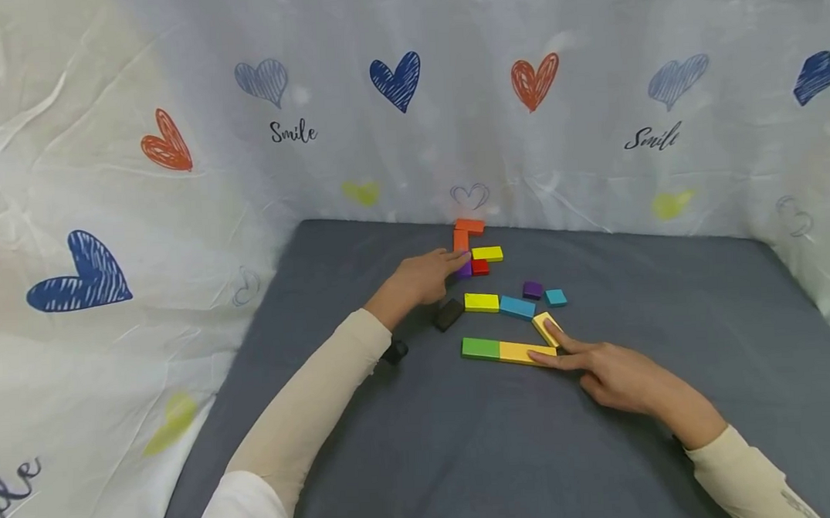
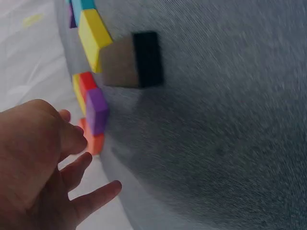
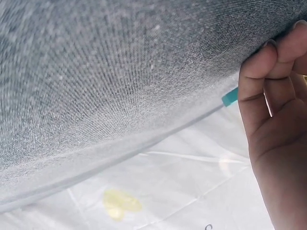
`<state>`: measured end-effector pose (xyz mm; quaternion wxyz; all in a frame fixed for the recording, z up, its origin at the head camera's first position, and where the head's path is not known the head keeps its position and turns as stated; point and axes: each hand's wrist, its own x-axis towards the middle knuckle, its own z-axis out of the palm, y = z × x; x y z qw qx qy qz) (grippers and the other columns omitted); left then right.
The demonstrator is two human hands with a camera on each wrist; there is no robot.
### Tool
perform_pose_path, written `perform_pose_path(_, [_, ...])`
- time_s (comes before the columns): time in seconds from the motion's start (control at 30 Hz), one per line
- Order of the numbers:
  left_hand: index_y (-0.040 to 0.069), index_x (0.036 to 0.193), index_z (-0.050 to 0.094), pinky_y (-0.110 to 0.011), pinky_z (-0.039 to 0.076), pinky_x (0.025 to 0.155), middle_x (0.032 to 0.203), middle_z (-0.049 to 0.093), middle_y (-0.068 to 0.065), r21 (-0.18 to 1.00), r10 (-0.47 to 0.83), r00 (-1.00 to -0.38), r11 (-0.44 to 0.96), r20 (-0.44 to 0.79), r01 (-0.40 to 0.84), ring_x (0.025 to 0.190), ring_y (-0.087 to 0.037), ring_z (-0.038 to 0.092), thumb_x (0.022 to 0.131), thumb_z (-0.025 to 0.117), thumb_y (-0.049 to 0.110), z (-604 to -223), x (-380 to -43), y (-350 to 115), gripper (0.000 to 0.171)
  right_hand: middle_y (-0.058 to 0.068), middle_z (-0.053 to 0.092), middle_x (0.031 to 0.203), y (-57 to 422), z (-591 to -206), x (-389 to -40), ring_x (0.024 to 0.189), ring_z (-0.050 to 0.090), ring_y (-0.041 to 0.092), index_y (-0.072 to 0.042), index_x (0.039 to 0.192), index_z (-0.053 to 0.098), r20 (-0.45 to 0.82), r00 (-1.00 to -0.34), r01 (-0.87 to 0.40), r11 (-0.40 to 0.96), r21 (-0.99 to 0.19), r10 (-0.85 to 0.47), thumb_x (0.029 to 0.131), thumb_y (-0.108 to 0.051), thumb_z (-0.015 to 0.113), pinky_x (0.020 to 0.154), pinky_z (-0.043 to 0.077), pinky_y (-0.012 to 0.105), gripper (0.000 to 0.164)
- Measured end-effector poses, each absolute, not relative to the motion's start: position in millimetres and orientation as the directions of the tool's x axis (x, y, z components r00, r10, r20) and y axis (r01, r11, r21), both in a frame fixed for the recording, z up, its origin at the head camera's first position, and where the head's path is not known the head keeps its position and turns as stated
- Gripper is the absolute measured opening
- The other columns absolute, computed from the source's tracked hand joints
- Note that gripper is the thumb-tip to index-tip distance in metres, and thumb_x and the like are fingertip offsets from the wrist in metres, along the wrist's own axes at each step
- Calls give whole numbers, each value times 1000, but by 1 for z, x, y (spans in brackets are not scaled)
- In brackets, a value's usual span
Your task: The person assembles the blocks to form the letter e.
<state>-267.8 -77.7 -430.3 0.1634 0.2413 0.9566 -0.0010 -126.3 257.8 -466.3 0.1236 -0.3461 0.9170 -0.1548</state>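
In the head view my left hand (image 1: 419, 280) reaches over the cloth, its fingertips at a purple block (image 1: 465, 270). That block stands against a red block (image 1: 480, 267) and below two orange blocks (image 1: 460, 240). A yellow block (image 1: 487, 253) lies above the red one. My right hand (image 1: 618, 378) has two fingers extended: one rests on a yellow-orange block (image 1: 515, 351) lying end to end with a green block (image 1: 480, 349), the other touches a slanted pale yellow block (image 1: 545, 327). Its other fingers are bent under. Neither hand visibly grips a block.
Between the hands lie a dark brown block (image 1: 449, 315), a yellow block (image 1: 482, 302) and a blue block (image 1: 517, 307). Behind them are a dark purple block (image 1: 532, 289) and a teal block (image 1: 556, 298). A white curtain (image 1: 480, 148) borders the grey cloth (image 1: 507, 456).
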Motion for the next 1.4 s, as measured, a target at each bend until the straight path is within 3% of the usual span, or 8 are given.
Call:
perform_pose_path(0.23, [38, 169, 18, -35, 56, 74, 177, 3, 14, 31, 433, -806, 887, -404, 461, 164, -18, 10, 107, 54, 9, -438, -273, -93, 78, 8, 27, 173, 256, -469, -128, 54, 26, 1, -42, 159, 47, -127, -727, -598, 713, -367, -675, 94, 8, 59, 50, 28, 20, 83])
perform_pose_path(0.4, [28, 160, 49, -46, 58, 92, 176, 20, 8, -2, 458, -851, 880, -258, 474, 153, -20, 41, 106, 54, 13, -436, -270, -103, 56, 10, 28, 173, 257, -467, -127, 53, 24, 1, -41, 159, 48, -122, -730, -593, 711, -379, -673, 93, 9, 59, 50, 28, 20, 84])
perform_pose_path(0.57, [17, 154, 55, -50, 57, 95, 169, 39, -6, -36, 456, -870, 882, -187, 469, 135, -28, 60, 109, 60, 34, -436, -267, -115, 49, 9, 26, 173, 258, -467, -127, 53, 24, 1, -41, 159, 47, -132, -733, -584, 718, -378, -667, 94, 9, 59, 50, 28, 20, 83])
perform_pose_path(0.63, [16, 144, 61, -49, 57, 93, 160, 52, -8, -45, 451, -878, 885, -159, 463, 128, -28, 65, 107, 64, 42, -441, -267, -120, 46, 10, 26, 174, 260, -467, -127, 53, 24, 1, -41, 159, 47, -131, -733, -586, 718, -376, -667, 94, 9, 59, 50, 28, 20, 83])
perform_pose_path(0.8, [16, 103, 67, -40, 55, 74, 162, 50, -7, -11, 440, -896, 897, -61, 441, 108, -25, 71, 104, 64, 53, -453, -266, -126, 37, 9, 27, 174, 260, -468, -126, 53, 24, 1, -42, 159, 47, -128, -734, -589, 718, -370, -667, 94, 9, 59, 50, 27, 20, 83])
perform_pose_path(1.07, [12, 123, 55, -41, 52, 77, 112, 64, -5, 162, 458, -889, 878, -17, 450, 91, -23, 61, 102, 72, 40, -460, -273, -130, 39, 9, 29, 173, 256, -469, -128, 55, 25, 2, -43, 158, 48, -125, -731, -590, 714, -378, -671, 94, 9, 58, 50, 27, 20, 83])
perform_pose_path(1.27, [7, 145, 55, -41, 53, 100, 135, 61, -11, 267, 477, -878, 851, -31, 452, 116, -24, 62, 97, 79, 30, -456, -273, -144, 58, 10, 28, 173, 254, -471, -128, 56, 27, 1, -42, 159, 48, -127, -725, -590, 706, -392, -677, 94, 9, 58, 51, 29, 19, 83])
perform_pose_path(1.4, [3, 148, 57, -39, 53, 99, 139, 58, -14, 287, 523, -852, 821, -30, 494, 115, -24, 61, 93, 82, 30, -446, -259, -159, 65, 9, 27, 173, 256, -468, -127, 55, 24, 1, -42, 159, 47, -131, -733, -583, 715, -385, -668, 94, 9, 58, 51, 27, 20, 84])
